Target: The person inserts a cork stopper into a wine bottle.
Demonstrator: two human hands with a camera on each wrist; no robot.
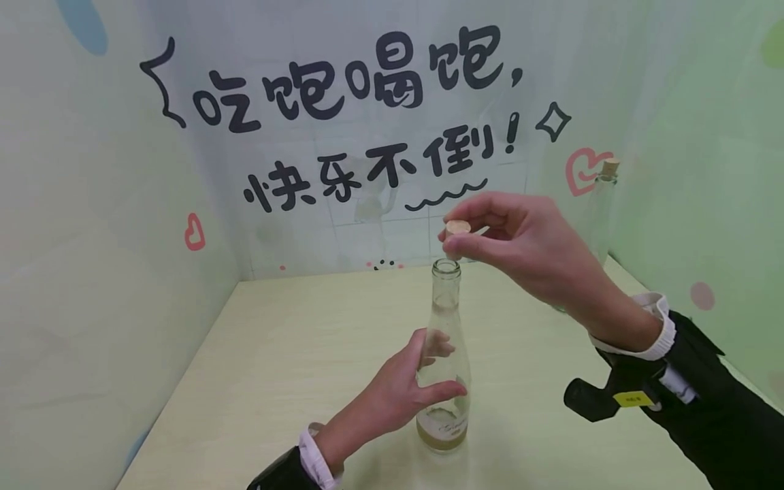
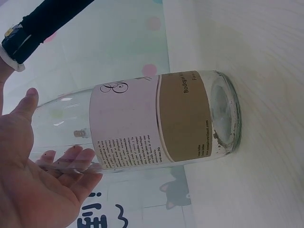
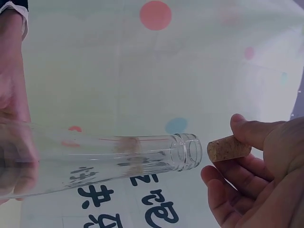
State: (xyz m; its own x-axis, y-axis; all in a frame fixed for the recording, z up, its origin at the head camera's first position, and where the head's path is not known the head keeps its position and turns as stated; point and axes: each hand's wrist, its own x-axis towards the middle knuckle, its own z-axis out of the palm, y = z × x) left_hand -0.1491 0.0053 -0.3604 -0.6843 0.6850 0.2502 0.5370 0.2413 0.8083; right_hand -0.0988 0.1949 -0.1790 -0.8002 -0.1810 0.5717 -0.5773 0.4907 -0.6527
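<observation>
A clear glass bottle (image 1: 446,320) stands upright on the table, its mouth uncovered. My left hand (image 1: 401,384) grips the bottle's body, the thumb across the near side and the fingers seen through the glass. The left wrist view shows the bottle's pink and brown label (image 2: 142,121). Just above the mouth, my right hand (image 1: 520,245) pinches a cork (image 1: 458,228) between thumb and fingers. In the right wrist view a small gap separates the cork (image 3: 228,149) from the bottle's rim (image 3: 192,152).
A second clear bottle with a cork (image 1: 610,168) in its mouth stands at the back right, partly hidden by my right arm. The pale wooden table (image 1: 294,347) is bounded by a lettered back wall (image 1: 294,238) and side walls.
</observation>
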